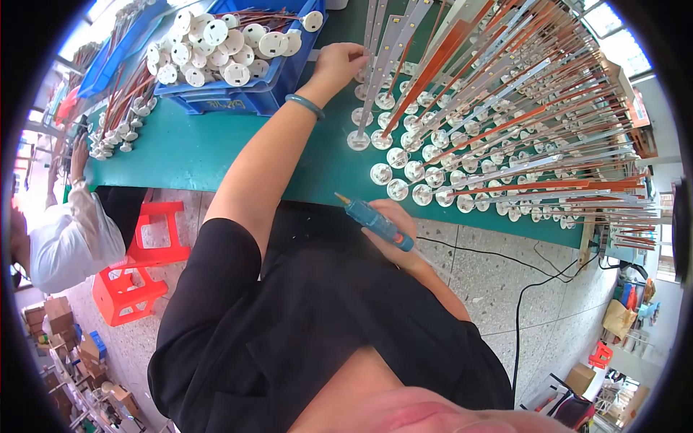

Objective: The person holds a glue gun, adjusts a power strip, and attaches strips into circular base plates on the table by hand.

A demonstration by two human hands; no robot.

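Note:
My left hand [338,70], with a bracelet on its wrist, reaches across the bench. Its fingers are closed at one of the upright strips dotted with small LEDs, an LED strip [372,36], near the back left of the rows. Close to my body, my right hand [394,222] is wrapped round a blue glue gun [377,224], whose nozzle points up and left. Round white bases [358,140] stand in rows on the bench, with tall strips rising from them. Some strips are white with LEDs, others brown or orange.
A blue crate [263,97] heaped with round white parts [216,32] stands on the green bench [216,144]. At left, a co-worker [76,238] sits by more white-based pieces [119,133]. Red stools [130,289] and a black cable [517,325] are on the floor.

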